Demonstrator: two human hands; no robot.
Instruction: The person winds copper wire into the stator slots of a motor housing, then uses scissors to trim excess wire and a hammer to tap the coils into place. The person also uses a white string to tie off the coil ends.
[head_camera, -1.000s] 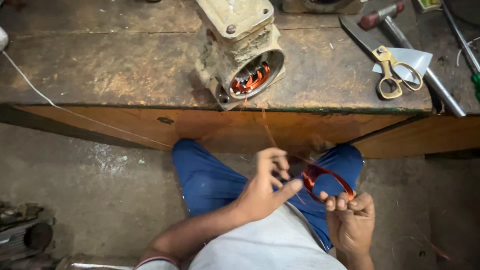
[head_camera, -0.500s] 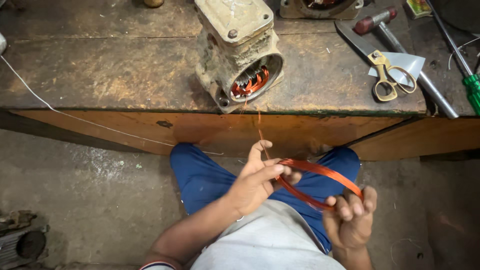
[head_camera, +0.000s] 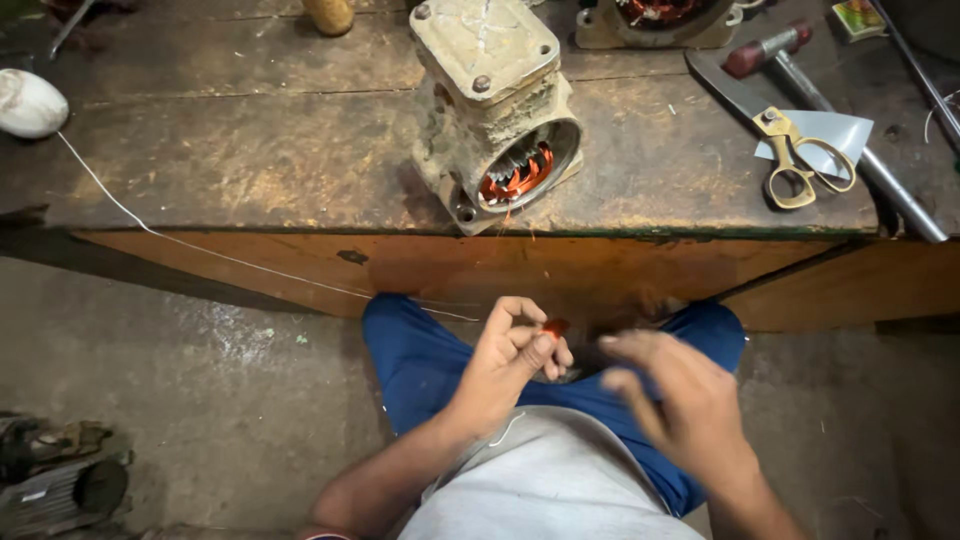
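Your left hand (head_camera: 510, 355) is curled nearly closed over your lap, thumb and fingers pinching a small piece of copper wire (head_camera: 556, 326) that shows as a red-orange bit at the fingertips. Your right hand (head_camera: 680, 405) hangs just to the right of it, fingers spread and loose; it is blurred, so I cannot tell whether it has hold of anything. Both hands sit near you, above your blue trousers (head_camera: 420, 360), below the near edge of the wooden bench (head_camera: 250, 170). On the bench, straight ahead, a dirty motor housing (head_camera: 490, 100) stands with its open end facing you, copper windings (head_camera: 517, 178) visible inside. Far right lie yellow-handled scissors (head_camera: 800, 160) on a scrap of grey sheet (head_camera: 835, 130). At far left, a white string (head_camera: 150, 230) trails from a pale ball (head_camera: 30, 102) down over the bench edge.
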